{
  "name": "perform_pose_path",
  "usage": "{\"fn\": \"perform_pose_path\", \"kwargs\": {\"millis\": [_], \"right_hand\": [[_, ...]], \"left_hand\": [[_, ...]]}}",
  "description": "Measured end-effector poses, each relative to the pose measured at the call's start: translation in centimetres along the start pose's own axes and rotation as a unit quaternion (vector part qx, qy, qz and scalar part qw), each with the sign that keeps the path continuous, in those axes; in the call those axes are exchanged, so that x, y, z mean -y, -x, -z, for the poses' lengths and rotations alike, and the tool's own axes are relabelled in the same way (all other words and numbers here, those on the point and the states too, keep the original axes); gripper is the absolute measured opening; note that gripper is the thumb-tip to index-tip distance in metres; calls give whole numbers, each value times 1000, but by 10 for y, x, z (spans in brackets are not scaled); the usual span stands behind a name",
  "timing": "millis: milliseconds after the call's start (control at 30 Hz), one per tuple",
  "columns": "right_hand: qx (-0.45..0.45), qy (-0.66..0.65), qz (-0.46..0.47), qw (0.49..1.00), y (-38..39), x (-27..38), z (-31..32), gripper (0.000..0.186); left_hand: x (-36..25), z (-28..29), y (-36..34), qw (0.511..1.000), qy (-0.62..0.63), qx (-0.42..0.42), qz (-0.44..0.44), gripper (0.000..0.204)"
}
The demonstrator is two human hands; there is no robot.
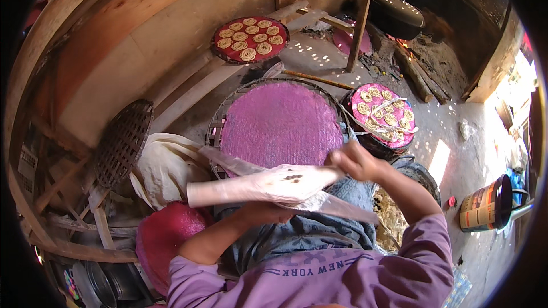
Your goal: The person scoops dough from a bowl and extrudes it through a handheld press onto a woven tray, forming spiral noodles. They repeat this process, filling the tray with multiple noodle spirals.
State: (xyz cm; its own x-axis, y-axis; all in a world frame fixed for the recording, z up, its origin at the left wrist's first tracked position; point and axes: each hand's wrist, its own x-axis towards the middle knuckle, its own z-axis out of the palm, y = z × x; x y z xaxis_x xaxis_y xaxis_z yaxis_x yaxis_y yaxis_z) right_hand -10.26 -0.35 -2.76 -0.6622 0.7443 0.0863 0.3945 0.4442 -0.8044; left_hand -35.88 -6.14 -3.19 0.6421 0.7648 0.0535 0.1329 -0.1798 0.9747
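The fingers of the right hand are curled tight, clamped on the right end of a long white cloth at the centre of the frame. The left hand sits under the cloth, its fingers hidden, so I cannot tell whether they grip. A flat board slants beneath the cloth. Just above lies a round woven tray with a purple sheet; at upper centre, a red-lined tray bears pale coils.
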Motion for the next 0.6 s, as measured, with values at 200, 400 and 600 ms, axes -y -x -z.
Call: {"fn": "perform_pose_path", "kwargs": {"millis": [200,400,600], "right_hand": [[-179,127,415,883,-82,72,29,52],[-3,68,441,895,-64,166,42,57],[-266,-7,243,933,-68,133,78,36]], "left_hand": [[-29,22,-65,952,-237,112,-158,24],[-84,58,-79,871,-387,216,-213,24],[-75,83,-69,920,-378,101,-35,22]]}}
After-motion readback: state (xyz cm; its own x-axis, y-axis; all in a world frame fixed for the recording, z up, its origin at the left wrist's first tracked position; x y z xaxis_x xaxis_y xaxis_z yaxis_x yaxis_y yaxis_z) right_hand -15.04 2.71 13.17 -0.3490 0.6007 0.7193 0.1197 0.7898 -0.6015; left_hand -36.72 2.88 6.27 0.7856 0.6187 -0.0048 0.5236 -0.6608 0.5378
